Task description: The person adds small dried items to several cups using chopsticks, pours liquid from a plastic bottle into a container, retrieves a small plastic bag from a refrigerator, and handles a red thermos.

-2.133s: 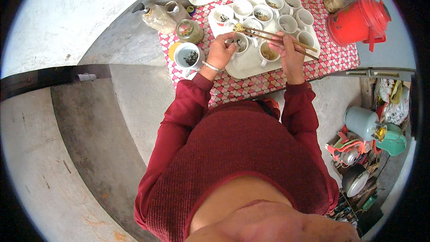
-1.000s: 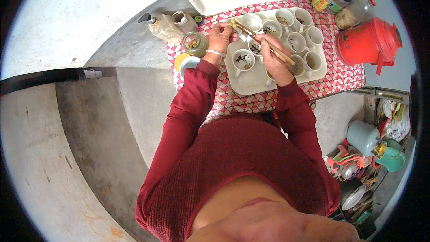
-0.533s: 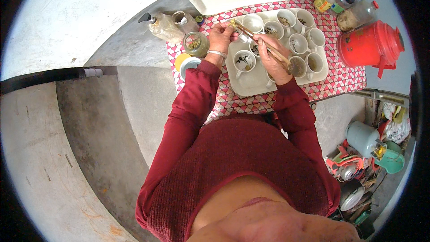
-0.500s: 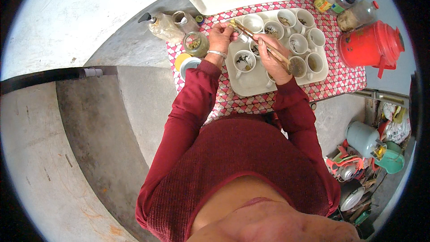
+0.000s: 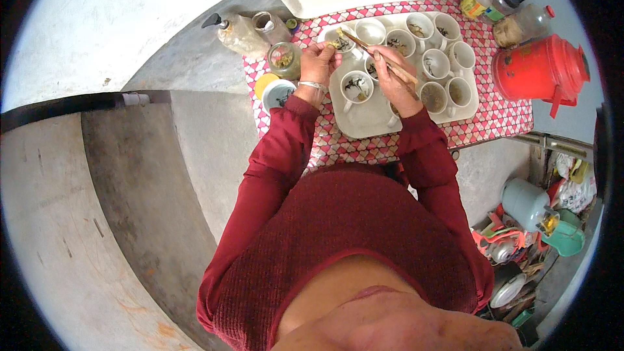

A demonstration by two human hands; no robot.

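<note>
Chopsticks gripped in right hand fingers; left hand pinching cup at tray edge.

Even, diffuse daylight; no hard shadows or glare. The fisheye view bends straight edges toward a black circular rim. The centre is sharp; detail softens at the periphery, and the near torso at the bottom edge is slightly blurred.

Red flask, pink-and-white diamond cloth, seemingly white cups.

Dark red ribbed sweater, silver wrist bangle.
</note>
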